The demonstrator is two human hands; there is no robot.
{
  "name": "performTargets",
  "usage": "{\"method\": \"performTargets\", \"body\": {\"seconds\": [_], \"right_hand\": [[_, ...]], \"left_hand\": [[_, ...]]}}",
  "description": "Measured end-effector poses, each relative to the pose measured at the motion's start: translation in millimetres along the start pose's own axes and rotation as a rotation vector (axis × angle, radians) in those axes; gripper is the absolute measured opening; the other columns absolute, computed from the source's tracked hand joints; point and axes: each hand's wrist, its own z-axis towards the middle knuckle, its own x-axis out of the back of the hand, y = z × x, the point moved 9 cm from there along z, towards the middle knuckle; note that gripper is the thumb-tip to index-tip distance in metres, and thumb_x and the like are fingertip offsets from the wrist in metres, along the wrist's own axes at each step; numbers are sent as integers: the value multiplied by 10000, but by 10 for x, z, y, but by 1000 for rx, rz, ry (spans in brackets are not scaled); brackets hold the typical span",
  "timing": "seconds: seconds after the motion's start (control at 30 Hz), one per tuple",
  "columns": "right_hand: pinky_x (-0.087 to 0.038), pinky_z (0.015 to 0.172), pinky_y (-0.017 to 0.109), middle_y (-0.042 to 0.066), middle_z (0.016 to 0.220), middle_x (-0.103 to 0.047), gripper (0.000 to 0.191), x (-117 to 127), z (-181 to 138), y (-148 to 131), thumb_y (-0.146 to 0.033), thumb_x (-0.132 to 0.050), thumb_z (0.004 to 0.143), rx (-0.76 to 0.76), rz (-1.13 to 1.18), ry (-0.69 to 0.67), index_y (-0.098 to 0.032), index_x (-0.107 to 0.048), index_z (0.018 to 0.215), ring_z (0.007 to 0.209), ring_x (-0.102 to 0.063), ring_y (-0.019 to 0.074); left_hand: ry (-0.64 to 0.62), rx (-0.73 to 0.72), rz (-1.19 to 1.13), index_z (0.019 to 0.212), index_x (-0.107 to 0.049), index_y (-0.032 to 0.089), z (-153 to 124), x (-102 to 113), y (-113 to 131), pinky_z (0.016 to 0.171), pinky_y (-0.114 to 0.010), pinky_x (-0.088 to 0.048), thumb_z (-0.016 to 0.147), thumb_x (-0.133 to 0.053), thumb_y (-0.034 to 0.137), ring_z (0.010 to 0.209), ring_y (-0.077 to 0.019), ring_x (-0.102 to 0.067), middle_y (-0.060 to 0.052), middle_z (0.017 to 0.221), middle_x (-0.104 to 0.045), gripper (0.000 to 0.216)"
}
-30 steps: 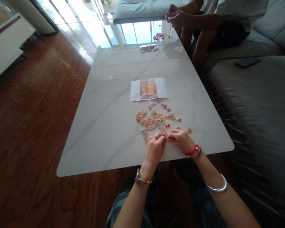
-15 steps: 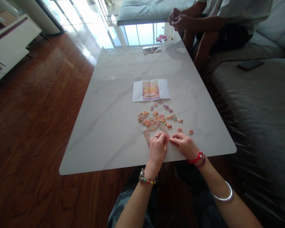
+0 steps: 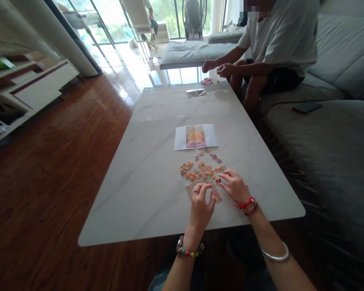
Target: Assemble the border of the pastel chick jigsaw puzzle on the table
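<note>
My left hand (image 3: 202, 206) rests on a joined block of puzzle pieces (image 3: 191, 188) near the front edge of the white marble table (image 3: 151, 169), its fingers curled down onto the block. My right hand (image 3: 235, 186) lies just to the right, fingertips pinched at a small piece beside the loose pile; what they hold is too small to make out. Several loose orange and pink puzzle pieces (image 3: 200, 167) are scattered just beyond both hands. A folded reference sheet (image 3: 195, 136) with an orange picture lies farther back.
Another person (image 3: 269, 48) sits on the grey sofa (image 3: 330, 133) at the table's far right end, hands over a small pile of pink pieces (image 3: 206, 80). A silver wrapper (image 3: 195, 93) lies nearby. A phone (image 3: 307, 107) rests on the sofa. Wooden floor to the left.
The camera has tilted up, showing more of the room. My hands have separated a little; the right hand has reached forward toward the loose pieces while the left stays on the joined block.
</note>
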Motion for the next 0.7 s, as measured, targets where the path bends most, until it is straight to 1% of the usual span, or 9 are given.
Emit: {"method": "performTargets", "body": {"seconds": [0.07, 0.13, 0.2, 0.3, 0.37, 0.43, 0.57, 0.63, 0.7], "right_hand": [[-405, 767, 351, 66, 879, -576, 107, -49, 6, -48, -207, -539, 752, -3, -49, -50, -209, -608, 835, 885, -506, 204], [-403, 754, 346, 63, 848, -582, 73, -42, -3, -65, -197, -535, 757, -11, -46, -68, -204, -600, 790, 881, -507, 203], [-417, 727, 323, 55, 823, -589, 53, -5, -18, -60, -194, -538, 756, -17, 26, -66, -196, -585, 781, 850, -520, 191], [-440, 666, 280, 35, 779, -597, 39, 41, -43, -20, -200, -539, 759, -31, 158, -62, -187, -569, 779, 723, -543, 153], [-446, 650, 275, 27, 754, -595, 39, 41, -56, 21, -208, -545, 754, -36, 166, -74, -186, -573, 770, 668, -544, 143], [-448, 674, 289, 32, 760, -591, 43, 45, -65, 88, -207, -557, 742, -46, 114, -81, -185, -585, 767, 696, -551, 157], [-447, 740, 309, 55, 870, -577, 194, 150, -86, 266, -213, -574, 727, -85, 45, -49, -183, -594, 918, 801, -556, 180], [-456, 723, 299, 53, 902, -568, 255, 184, -107, 333, -230, -590, 716, -101, 52, -72, -187, -584, 967, 770, -558, 166], [-462, 701, 287, 49, 895, -560, 230, 176, -131, 374, -230, -604, 701, -121, 60, -120, -185, -596, 926, 733, -556, 153]], "left_hand": [[67, 21, -25, 907, -530, 184, 56, 127, -82, 786, -313, -423, 748, -487, 156, 895, -168, -512, -51, 908, -557, 167], [118, 68, -30, 897, -538, 182, 100, 249, -202, 745, -301, -431, 748, -488, 160, 867, -165, -522, -49, 896, -564, 159], [148, 128, -29, 886, -546, 179, 115, 356, -330, 698, -283, -432, 747, -492, 168, 819, -155, -531, -42, 877, -571, 150], [142, 205, -24, 875, -560, 182, 91, 453, -480, 630, -257, -421, 758, -487, 193, 741, -134, -529, -28, 853, -577, 138], [134, 228, -16, 866, -568, 187, 67, 489, -534, 623, -250, -416, 764, -487, 209, 741, -130, -529, -23, 849, -581, 132], [141, 234, -11, 860, -573, 189, 54, 518, -566, 645, -252, -419, 765, -488, 215, 772, -135, -534, -22, 849, -585, 130], [147, 248, -14, 869, -576, 190, 59, 526, -623, 666, -259, -429, 767, -481, 205, 806, -141, -543, -23, 856, -589, 140], [138, 253, -16, 875, -575, 191, 65, 508, -634, 672, -262, -433, 768, -479, 206, 811, -143, -544, -25, 865, -588, 144], [125, 249, -13, 873, -575, 191, 68, 482, -617, 686, -265, -434, 769, -479, 206, 813, -143, -543, -26, 873, -585, 142]]}}
